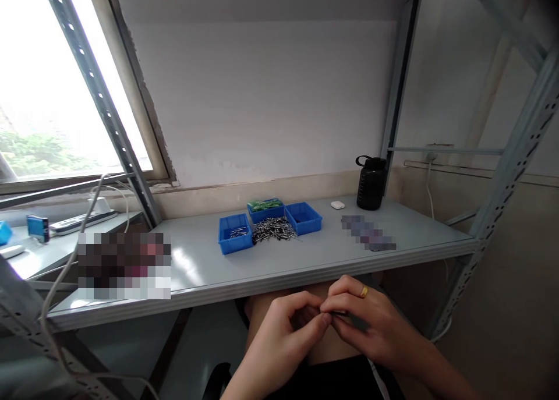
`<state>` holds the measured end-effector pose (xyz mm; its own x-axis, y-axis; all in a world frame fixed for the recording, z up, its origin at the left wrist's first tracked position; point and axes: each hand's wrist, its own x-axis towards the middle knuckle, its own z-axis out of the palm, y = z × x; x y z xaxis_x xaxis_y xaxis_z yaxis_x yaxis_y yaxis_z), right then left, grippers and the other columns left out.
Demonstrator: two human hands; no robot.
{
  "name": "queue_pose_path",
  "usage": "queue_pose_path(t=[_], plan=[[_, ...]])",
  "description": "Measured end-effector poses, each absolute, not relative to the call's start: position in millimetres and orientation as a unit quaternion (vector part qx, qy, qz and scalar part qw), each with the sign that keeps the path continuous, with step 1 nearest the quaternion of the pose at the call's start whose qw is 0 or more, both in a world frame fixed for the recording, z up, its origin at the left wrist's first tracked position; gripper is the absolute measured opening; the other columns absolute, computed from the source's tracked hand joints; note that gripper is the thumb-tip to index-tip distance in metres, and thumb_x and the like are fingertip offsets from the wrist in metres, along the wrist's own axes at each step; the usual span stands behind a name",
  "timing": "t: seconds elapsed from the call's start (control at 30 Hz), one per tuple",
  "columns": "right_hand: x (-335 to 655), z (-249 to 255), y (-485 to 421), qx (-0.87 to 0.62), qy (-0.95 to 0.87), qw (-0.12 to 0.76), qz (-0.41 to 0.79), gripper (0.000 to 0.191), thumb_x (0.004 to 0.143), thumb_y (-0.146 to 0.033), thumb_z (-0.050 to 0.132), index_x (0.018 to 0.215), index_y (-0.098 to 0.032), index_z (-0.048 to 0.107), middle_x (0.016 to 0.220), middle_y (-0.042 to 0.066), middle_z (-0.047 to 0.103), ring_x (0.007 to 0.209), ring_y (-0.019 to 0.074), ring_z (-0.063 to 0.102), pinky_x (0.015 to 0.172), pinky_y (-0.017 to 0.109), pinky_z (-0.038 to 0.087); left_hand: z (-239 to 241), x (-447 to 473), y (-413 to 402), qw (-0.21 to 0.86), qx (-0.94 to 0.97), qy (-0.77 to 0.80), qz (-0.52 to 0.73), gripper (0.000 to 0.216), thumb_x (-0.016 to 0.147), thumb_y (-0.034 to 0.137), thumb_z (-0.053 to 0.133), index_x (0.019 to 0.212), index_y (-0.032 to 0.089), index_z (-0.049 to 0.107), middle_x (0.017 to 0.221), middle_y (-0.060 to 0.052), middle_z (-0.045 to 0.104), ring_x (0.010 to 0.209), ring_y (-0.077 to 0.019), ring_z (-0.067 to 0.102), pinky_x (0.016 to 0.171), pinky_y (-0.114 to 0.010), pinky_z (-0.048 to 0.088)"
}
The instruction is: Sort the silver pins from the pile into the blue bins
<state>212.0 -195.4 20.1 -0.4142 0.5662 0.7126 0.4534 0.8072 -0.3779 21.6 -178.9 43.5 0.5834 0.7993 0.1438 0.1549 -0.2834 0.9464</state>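
Observation:
My left hand and my right hand meet above my lap, in front of the table's edge. Their fingertips are pinched together around a small, thin, dark piece, mostly covered by the fingers. Its kind cannot be made out. A gold ring is on a finger of the right hand. Beyond them on the table lies a loose pile of metal screws or similar thin fasteners. Blue bins stand around it: a left bin with a few silver pieces, a back bin with green bagged contents, and a right bin.
The grey table has a raised front edge and metal shelf posts. A black bottle and a small white case stand at the back right. Blurred-out items lie left and right. A white cable hangs at left.

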Motion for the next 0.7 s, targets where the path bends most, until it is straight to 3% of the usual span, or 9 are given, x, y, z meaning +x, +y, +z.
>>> queue_pose_path(t=[0.3,0.7], plan=[[211.7,19.5,-195.9,-0.305,-0.833,0.457,0.069,0.023,0.086,-0.007,0.052,0.101,-0.024,0.058,0.092,0.001,0.054,0.083,0.0111,0.055,0.073,0.02,0.046,39.2,26.1,-174.6,0.564,0.698,0.303,0.321,0.023,0.085,0.032,0.064,0.093,0.012,0.07,0.066,0.001,0.056,0.062,-0.0107,0.048,0.058,-0.021,0.035],[214.5,16.5,-192.6,-0.292,-0.838,0.458,0.05,0.025,0.089,-0.009,0.052,0.11,-0.022,0.057,0.096,0.003,0.056,0.088,0.0122,0.055,0.078,0.021,0.047,38.0,24.7,-173.0,0.553,0.693,0.312,0.342,0.024,0.086,0.033,0.063,0.091,0.011,0.071,0.062,0.001,0.056,0.06,-0.0106,0.048,0.058,-0.022,0.035]])
